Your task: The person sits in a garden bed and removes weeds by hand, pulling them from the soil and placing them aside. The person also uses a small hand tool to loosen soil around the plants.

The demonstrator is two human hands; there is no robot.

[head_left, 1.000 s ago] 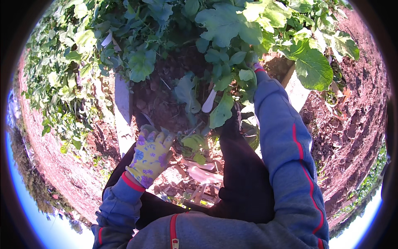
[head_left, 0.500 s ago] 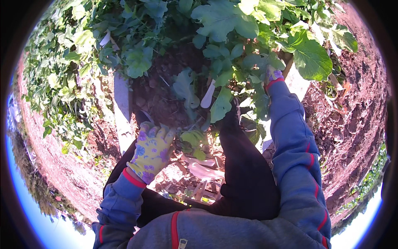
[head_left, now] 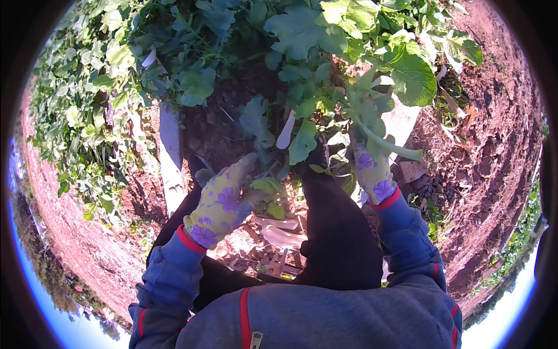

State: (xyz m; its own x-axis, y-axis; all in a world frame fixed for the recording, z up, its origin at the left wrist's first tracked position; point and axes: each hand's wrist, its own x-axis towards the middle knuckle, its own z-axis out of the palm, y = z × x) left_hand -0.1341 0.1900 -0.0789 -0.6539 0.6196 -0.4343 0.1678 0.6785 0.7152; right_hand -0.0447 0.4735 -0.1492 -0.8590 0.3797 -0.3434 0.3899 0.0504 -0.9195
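Note:
My right hand (head_left: pixel 375 171), in a yellow glove with purple flowers, is closed around a leafy green stalk (head_left: pixel 386 142). The stalk's pale cut-looking end points right, and its leaves cover part of my fingers. My left hand (head_left: pixel 221 200), in a matching glove, hovers over my left leg with its fingers apart and nothing in them. Just beyond it, a grey-green lobed leaf (head_left: pixel 256 125) hangs over shaded soil. A pale, tapered root or stalk (head_left: pixel 285 132) stands among the leaves between my hands.
Dense leafy plants (head_left: pixel 302 32) fill the far side, with vines (head_left: pixel 87 104) at the left. A pale strip (head_left: pixel 170 151) edges the shaded soil. My dark-trousered knees (head_left: pixel 337 232) are bent around dry debris (head_left: pixel 285 235). Reddish ground (head_left: pixel 488 151) lies right.
My right hand has drawn back toward me from the far leaves, bringing the leafy stalk along. My left hand has turned and shifted slightly right and away from me, its fingers spreading.

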